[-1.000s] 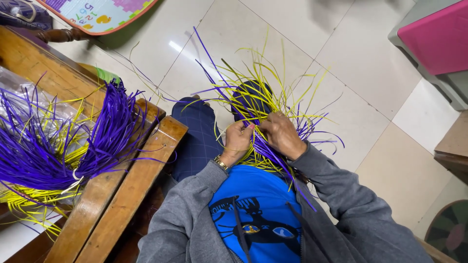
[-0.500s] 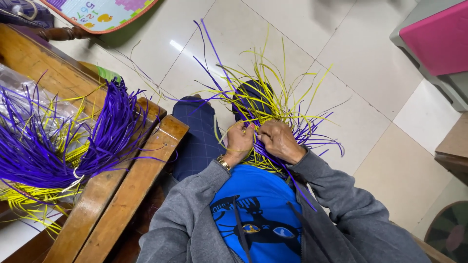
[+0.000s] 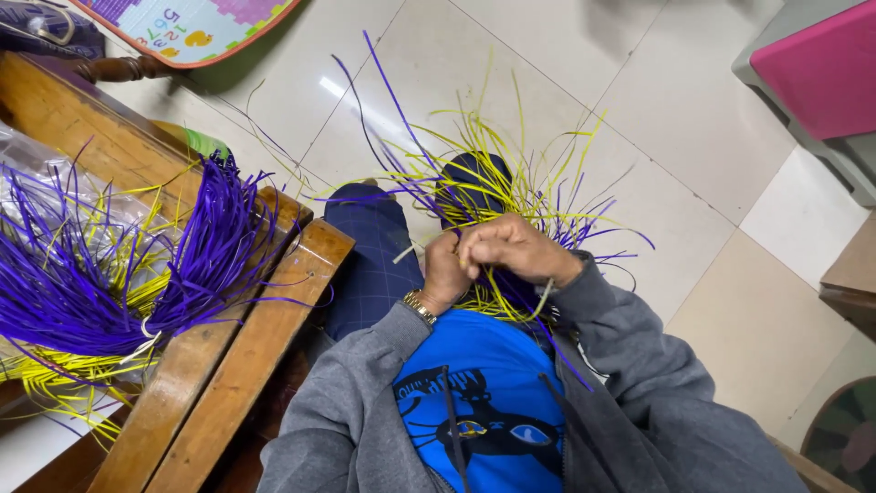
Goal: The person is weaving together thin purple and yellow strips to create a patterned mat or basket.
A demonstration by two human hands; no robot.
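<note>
Plastic strips, yellow and purple, half woven on the lap; left hand and right hand both pinched shut on them, mid-weave; next, probably, threading one strip across, pulled snug, spare bundle on the bench.

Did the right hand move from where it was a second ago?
Yes. The right hand has shifted left against the dark blue trouser leg and now lies partly over the left hand, both on the yellow and purple strips.
</note>
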